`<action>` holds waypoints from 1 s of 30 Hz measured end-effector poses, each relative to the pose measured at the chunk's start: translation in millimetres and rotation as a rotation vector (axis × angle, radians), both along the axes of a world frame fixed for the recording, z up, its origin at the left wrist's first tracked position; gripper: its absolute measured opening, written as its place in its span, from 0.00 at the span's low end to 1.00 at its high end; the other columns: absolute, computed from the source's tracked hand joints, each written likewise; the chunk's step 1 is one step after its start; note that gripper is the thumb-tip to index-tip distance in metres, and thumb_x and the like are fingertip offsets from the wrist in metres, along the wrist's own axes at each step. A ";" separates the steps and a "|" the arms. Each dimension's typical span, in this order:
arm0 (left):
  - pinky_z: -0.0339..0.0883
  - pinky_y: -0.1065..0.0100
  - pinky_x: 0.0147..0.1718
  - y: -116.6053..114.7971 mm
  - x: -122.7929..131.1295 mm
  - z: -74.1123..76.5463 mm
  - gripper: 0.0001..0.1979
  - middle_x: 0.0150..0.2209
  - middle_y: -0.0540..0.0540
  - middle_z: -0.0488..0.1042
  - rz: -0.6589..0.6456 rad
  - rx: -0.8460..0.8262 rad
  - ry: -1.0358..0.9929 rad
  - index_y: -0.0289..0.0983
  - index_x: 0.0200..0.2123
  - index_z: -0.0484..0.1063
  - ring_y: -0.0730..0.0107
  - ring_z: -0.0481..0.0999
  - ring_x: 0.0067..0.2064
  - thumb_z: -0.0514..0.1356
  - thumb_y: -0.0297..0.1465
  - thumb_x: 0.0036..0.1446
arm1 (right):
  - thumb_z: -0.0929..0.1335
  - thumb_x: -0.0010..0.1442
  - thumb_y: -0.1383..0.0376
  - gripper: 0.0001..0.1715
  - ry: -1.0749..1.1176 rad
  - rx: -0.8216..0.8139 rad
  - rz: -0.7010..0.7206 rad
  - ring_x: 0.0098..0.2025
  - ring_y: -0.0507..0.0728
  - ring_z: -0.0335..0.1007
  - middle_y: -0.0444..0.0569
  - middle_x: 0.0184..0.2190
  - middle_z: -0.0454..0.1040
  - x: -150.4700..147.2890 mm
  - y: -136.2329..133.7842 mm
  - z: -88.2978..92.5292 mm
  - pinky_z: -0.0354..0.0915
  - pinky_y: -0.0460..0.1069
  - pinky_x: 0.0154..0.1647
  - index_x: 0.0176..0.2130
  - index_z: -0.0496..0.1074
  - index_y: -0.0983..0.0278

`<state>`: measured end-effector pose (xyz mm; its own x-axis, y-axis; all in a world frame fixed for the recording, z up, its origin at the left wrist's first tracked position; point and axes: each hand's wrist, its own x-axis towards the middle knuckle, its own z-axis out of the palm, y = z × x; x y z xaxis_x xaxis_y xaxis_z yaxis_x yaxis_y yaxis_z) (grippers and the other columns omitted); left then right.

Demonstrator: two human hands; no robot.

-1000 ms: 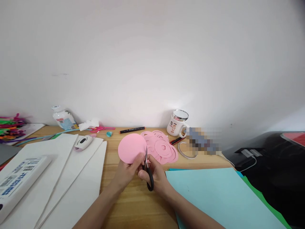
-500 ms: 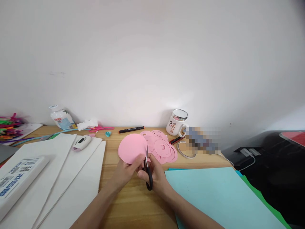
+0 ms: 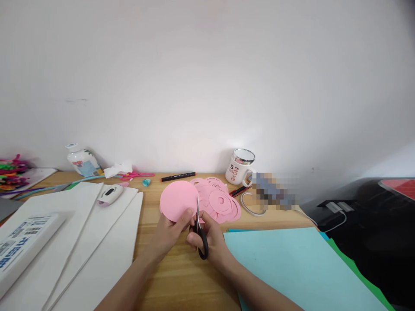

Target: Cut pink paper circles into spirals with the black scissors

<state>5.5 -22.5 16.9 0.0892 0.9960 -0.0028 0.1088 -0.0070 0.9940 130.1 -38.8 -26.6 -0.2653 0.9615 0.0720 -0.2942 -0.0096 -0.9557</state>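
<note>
Left hand (image 3: 171, 231) closed, pinching a flat pink round paper disc (image 3: 177, 199) near its lower right edge, thumb on top. Right hand (image 3: 212, 237) closed round the grips of black-handled metal scissors (image 3: 202, 245), blades pointing away, at the disc's right edge; can't tell from where I'm standing whether they bite the paper. Clock centred on the hands, twelve at the wall: disc sits at eleven, held up over the tabletop of light-brown grained wood (image 3: 184, 280).

Near stuff. Four o'clock: large pale-blue rectangular paper sheet (image 3: 292, 263), green sheet (image 3: 363, 276) showing under its outer edge. Between eight and nine: overlapping large white paper sheets (image 3: 113, 242), with a long white box printed in blue (image 3: 29, 242) lying on them. Near ten, on the sheets' far end: small white oval gadget with a black window (image 3: 110, 194).

Further out. Two o'clock: overlapping heap of pink paper cut-outs (image 3: 223, 201), curved and looped, beyond the right hand. Just before twelve: black cylindrical marker (image 3: 178, 176), lying flat. Between ten and eleven: small teal cap (image 3: 146, 182), pink-handled scissors (image 3: 132, 175) near it.

Back row. Between one and two: white cylindrical mug with a silver rim (image 3: 238, 170), upright. Ten: white bottle with a blue label (image 3: 83, 162). Behind all that, plain white wall (image 3: 207, 86).
</note>
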 end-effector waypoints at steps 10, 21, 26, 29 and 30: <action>0.73 0.65 0.33 1.6 -5.7 1.5 0.12 0.25 0.46 0.79 -0.048 0.049 0.077 0.36 0.28 0.74 0.61 0.78 0.31 0.61 0.40 0.49 | 0.78 0.42 0.55 0.29 0.077 0.057 -0.007 0.24 0.49 0.51 0.36 0.22 0.58 0.1 -1.0 10.0 0.52 0.44 0.24 0.35 0.60 0.60; 0.71 0.69 0.28 1.8 -7.2 2.4 0.16 0.22 0.46 0.77 -0.112 0.047 0.023 0.36 0.20 0.72 0.66 0.75 0.26 0.60 0.40 0.52 | 0.76 0.45 0.55 0.25 0.062 0.034 -0.018 0.20 0.47 0.50 0.37 0.23 0.62 -0.2 -2.6 4.3 0.50 0.43 0.20 0.33 0.62 0.60; 0.68 0.71 0.24 3.3 -8.0 1.6 0.15 0.20 0.47 0.75 -0.091 0.059 0.003 0.36 0.21 0.71 0.68 0.72 0.24 0.61 0.41 0.51 | 0.74 0.46 0.53 0.23 0.036 0.045 -0.030 0.17 0.47 0.54 0.35 0.19 0.62 0.4 -2.4 6.4 0.51 0.42 0.17 0.33 0.62 0.60; 0.66 0.72 0.21 4.4 -8.3 -1.8 0.17 0.21 0.47 0.73 -0.048 0.052 0.017 0.35 0.21 0.71 0.70 0.71 0.23 0.61 0.43 0.50 | 0.74 0.47 0.54 0.22 0.015 0.031 -0.019 0.15 0.47 0.54 0.33 0.16 0.61 0.3 -2.1 6.5 0.52 0.42 0.16 0.33 0.61 0.59; 0.66 0.72 0.20 4.4 -8.3 -2.6 0.18 0.21 0.47 0.73 -0.035 0.042 0.024 0.34 0.22 0.71 0.70 0.70 0.22 0.60 0.44 0.51 | 0.73 0.48 0.55 0.21 0.008 0.022 -0.018 0.14 0.47 0.54 0.33 0.15 0.60 0.1 -2.1 6.2 0.53 0.43 0.16 0.33 0.60 0.59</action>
<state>-2.8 -18.0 14.3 0.1246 0.9915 0.0359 0.1317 -0.0524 0.9899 130.2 -40.9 -20.3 -0.2474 0.9642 0.0957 -0.3020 0.0171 -0.9532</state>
